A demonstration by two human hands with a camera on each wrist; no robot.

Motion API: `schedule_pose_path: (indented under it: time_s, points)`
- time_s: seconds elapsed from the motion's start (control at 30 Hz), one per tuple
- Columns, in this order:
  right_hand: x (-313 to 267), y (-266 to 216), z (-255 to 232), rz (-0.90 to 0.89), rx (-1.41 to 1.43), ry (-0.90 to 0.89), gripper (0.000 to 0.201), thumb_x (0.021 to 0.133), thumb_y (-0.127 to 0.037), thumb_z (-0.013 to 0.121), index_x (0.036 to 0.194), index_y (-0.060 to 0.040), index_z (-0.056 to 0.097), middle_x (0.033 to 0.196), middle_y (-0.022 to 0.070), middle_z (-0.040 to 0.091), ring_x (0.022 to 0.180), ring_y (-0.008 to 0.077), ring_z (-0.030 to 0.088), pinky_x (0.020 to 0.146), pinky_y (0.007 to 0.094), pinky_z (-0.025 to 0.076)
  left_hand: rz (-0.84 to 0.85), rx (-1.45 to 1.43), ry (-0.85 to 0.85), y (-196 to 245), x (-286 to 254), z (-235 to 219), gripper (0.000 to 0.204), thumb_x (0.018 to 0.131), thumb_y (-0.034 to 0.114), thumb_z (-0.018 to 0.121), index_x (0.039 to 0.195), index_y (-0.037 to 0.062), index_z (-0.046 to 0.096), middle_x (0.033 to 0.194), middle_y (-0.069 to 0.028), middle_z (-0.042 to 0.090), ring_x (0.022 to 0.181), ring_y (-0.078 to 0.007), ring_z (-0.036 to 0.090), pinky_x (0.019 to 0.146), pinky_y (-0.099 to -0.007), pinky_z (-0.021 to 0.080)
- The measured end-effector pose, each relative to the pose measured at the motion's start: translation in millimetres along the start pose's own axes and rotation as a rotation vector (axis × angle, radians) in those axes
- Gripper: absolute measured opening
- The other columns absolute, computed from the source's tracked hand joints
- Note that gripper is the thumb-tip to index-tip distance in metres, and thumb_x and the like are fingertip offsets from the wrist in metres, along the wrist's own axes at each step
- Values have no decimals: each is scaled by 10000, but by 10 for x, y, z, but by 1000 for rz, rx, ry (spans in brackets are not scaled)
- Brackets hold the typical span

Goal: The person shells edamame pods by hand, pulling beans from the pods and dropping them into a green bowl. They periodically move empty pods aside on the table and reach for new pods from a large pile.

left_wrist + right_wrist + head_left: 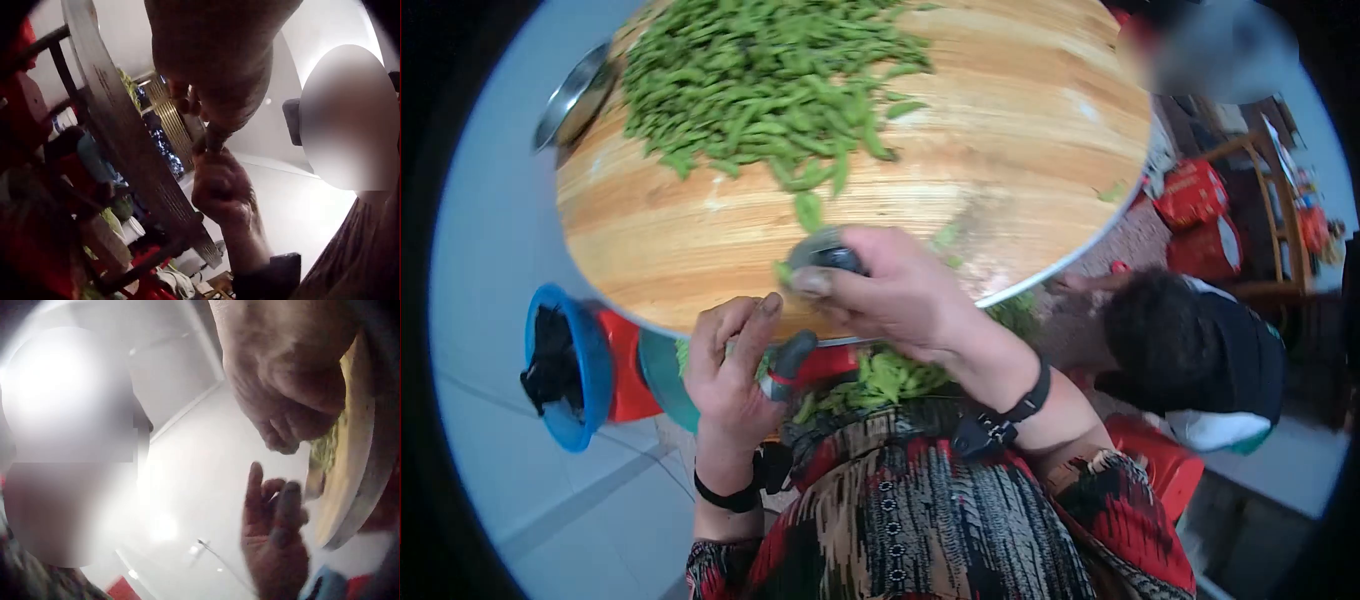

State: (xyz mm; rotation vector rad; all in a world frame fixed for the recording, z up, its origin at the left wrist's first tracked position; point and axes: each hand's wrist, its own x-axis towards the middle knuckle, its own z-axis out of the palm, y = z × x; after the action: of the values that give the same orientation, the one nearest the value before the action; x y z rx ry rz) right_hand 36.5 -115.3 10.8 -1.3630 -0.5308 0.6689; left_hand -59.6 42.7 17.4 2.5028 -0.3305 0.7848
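Observation:
My right hand (900, 295) is over the near edge of the round wooden table, fingers curled in. Between its thumb and a dark-covered fingertip it pinches a green soybean pod (783, 272), mostly hidden and blurred. Just beyond lies another pod (807, 212) on the wood. To the left, my left hand (730, 365) is raised at the table edge, fingers loosely extended and holding nothing; a grey cover with a red band (790, 365) sits on its thumb. In the right wrist view, the left hand (275, 540) is below the curled right hand (294, 381).
A big heap of soybean pods (760, 85) covers the far left of the table (1020, 130). More green pods (890, 375) lie in my lap. A metal bowl (575, 95) stands at the left rim, a blue basin (570, 430) below. Another person (1190, 350) is at the right.

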Motion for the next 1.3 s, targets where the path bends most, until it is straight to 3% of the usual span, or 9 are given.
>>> schedule_pose_path:
  time_s: [0.03, 0.2, 0.3, 0.37, 0.53, 0.73, 0.83, 1.07, 1.3]
  points:
    - [-32, -26, -36, 170, 470, -170, 199, 880, -241, 569, 855, -46, 544, 591, -43, 442, 462, 30, 356, 383, 196, 274, 101, 29, 16, 15, 62, 71, 367, 672, 106, 730, 997, -23, 619, 891, -119, 567, 715, -210, 540, 645, -277, 450]
    - [-160, -5, -63, 213, 614, -89, 182, 896, -251, 545, 855, -74, 555, 615, -56, 440, 481, 8, 345, 397, 160, 239, 59, -48, 27, 24, 68, 202, 322, 667, 72, 720, 961, -25, 632, 825, -122, 571, 736, -216, 554, 654, -288, 456]
    - [-143, 60, -72, 209, 334, -59, 198, 893, -245, 546, 898, -47, 558, 637, -13, 494, 512, 50, 431, 434, 199, 334, 23, -125, 46, 43, 113, 196, 201, 700, 42, 677, 878, -33, 624, 788, -112, 569, 727, -206, 539, 669, -286, 441]
    - [-142, 132, -28, -265, -266, 173, 225, 897, -232, 526, 966, -19, 547, 670, 43, 543, 595, 112, 518, 539, 261, 424, -131, -243, 98, 52, 172, 184, 97, 741, 18, 625, 824, -23, 593, 825, -92, 562, 736, -186, 525, 686, -281, 423]
    - [-196, -12, -48, -161, -148, -31, 229, 921, -227, 462, 969, -11, 517, 692, 75, 550, 633, 148, 531, 603, 289, 430, -445, -831, 220, 49, 139, 397, 92, 810, 28, 578, 897, 5, 560, 904, -66, 536, 784, -159, 519, 719, -271, 411]
    - [-211, -7, -104, 68, 190, -212, 308, 961, -281, 386, 814, -24, 471, 657, 25, 505, 551, 84, 435, 510, 238, 366, -698, -1139, 279, 44, 79, 448, 126, 883, 113, 533, 971, 23, 527, 882, -69, 560, 620, -130, 578, 318, -226, 452]
    - [-220, 17, -115, 154, 413, -240, 258, 950, -209, 380, 808, -17, 476, 637, 23, 492, 521, 72, 412, 483, 233, 347, -816, -1138, 319, 129, 113, 440, 119, 882, 103, 536, 970, 25, 519, 874, -59, 570, 607, -128, 570, 364, -223, 461]
    - [-237, -14, -111, 224, 317, -206, 232, 955, -187, 359, 845, -23, 482, 632, 10, 473, 491, 63, 363, 445, 220, 301, -652, -1131, 284, 281, 194, 454, 79, 875, 47, 537, 935, 20, 493, 820, -43, 536, 492, -138, 555, 432, -242, 475]
    - [-277, 6, -162, 280, 604, -207, 211, 961, -189, 357, 900, -17, 465, 723, 73, 546, 479, 60, 362, 438, 201, 296, -666, -1197, 239, 256, 225, 427, 78, 867, 46, 553, 921, 26, 499, 795, -21, 524, 627, -73, 523, 546, -193, 423]
